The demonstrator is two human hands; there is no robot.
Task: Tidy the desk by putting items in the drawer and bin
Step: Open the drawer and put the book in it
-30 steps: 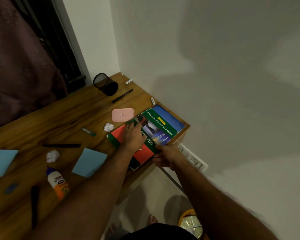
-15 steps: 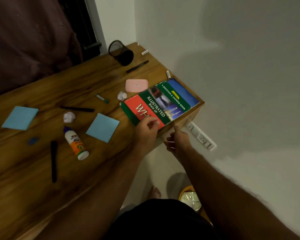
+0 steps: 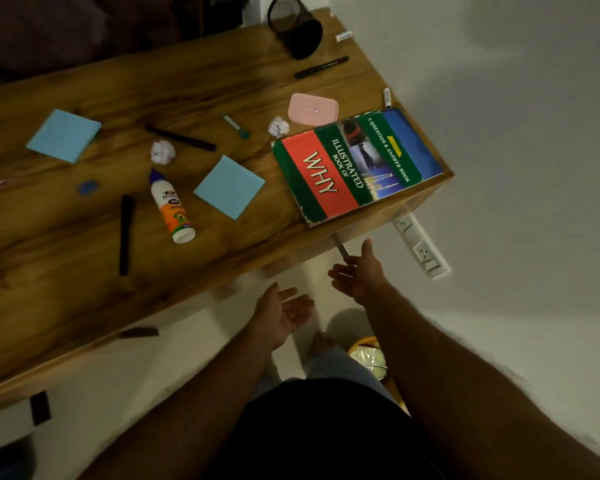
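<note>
Desk [image 3: 84,289], upper left, littered with book [image 3: 355,164]; left hand [image 3: 284,311] and right hand [image 3: 359,271] hang released below its edge, apparently reaching for the drawer.

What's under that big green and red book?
The book lies flat on the desk's corner, with bare wood showing around it. Whatever might lie beneath the cover is hidden. Below that corner hang both empty hands, left and right.

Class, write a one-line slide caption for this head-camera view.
Both open hands, left and right, hover below the cluttered desk where the book lies.
</note>
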